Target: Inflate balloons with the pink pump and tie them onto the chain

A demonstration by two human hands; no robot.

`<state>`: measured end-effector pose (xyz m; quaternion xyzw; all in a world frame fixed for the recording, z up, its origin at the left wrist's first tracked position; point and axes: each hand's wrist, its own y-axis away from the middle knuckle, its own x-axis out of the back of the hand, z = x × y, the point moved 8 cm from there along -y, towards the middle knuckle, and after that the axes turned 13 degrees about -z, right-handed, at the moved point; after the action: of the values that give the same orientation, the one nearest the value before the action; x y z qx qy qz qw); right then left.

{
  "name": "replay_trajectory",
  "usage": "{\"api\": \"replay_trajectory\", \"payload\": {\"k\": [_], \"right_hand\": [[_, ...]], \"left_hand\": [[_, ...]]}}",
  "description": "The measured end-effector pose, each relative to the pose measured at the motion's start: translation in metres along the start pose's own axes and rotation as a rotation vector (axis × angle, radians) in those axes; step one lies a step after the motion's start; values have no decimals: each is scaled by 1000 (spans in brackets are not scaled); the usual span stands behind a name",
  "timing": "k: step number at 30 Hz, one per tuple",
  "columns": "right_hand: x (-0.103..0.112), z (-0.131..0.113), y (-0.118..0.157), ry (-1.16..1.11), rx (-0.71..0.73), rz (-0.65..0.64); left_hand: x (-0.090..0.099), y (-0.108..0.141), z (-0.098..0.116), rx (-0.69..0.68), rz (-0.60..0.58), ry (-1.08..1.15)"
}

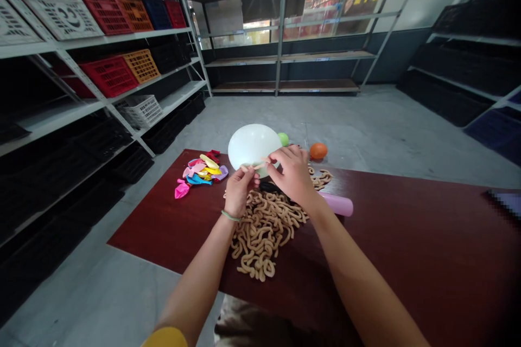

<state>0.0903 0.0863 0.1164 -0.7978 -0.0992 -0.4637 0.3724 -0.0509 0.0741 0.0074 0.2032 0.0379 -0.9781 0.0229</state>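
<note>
My left hand (239, 191), with a green band at its wrist, pinches one end of a short, pale beige strip (259, 166). The other end meets the fingertips of my right hand (293, 171), whose thumb and index finger are closed on it. Directly behind the strip is a big, round white balloon (254, 143), inflated; whether the fingers touch it I cannot tell. Below both hands spreads a pile of beige, curled, rope-like pieces (264, 227). Partly covered by my right hand, a black object (269, 187) lies at the pile's far side.
Flat, colourful balloons (201, 169) lie on the dark red table (407, 238) at left. A pink cylinder (338, 204) sits right of the pile. Beyond are an orange balloon (318, 150) and a green balloon (284, 139). Shelves with crates (109, 75) stand at left.
</note>
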Motion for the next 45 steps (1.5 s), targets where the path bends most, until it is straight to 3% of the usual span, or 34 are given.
{"api": "replay_trajectory", "payload": {"k": [6,9,12,14,18,26,36,41,45], "right_hand": [[1,11,-1,18,-69,-46],[19,13,1,-130,-72,23],[29,4,0,-327,39,16],[24,-7,-1,-344,125,-69],[2,-14,0,-153,196,-212],[-10,-6,1,-34,228,-263],[-13,-23,1,-51,265,-171],[-6,-28,1,-173,286,-180],[-4,-20,0,-344,220,-207]], "left_hand": [[-2,0,8,-43,-28,-116],[-5,1,13,-68,-47,-226],[-11,2,18,-98,-81,-329],[-15,3,19,-116,-111,-405],[-20,8,21,-178,-145,-572],[-22,12,24,-209,-148,-689],[3,20,31,-304,190,-763],[6,23,37,-384,242,-750],[3,26,40,-468,199,-737]]}}
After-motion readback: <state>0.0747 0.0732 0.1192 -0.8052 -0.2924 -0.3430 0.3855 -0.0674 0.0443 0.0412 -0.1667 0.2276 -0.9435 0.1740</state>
